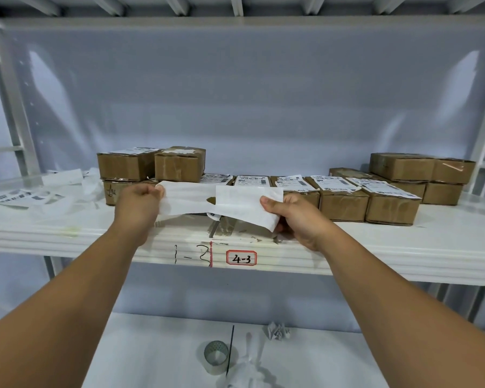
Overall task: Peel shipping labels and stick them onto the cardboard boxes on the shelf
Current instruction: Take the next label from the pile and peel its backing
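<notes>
Both hands are raised in front of the white shelf point(403, 247). My left hand point(139, 204) pinches the left end of a white backing sheet point(188, 200). My right hand point(294, 217) pinches a white shipping label point(247, 205), blank side toward me, which overlaps the sheet's right end. Behind them a row of brown cardboard boxes point(343, 204) stands on the shelf, several with printed labels on top. Two more boxes point(179, 163) are stacked at the left and another pile point(420, 168) at the right.
Loose labels and crumpled backing paper point(25, 196) lie on the shelf's left part. A red-bordered tag reading 4-3 point(240, 258) is stuck on the shelf's front edge. On the lower shelf lie a tape roll point(216, 354) and crumpled paper point(277, 330).
</notes>
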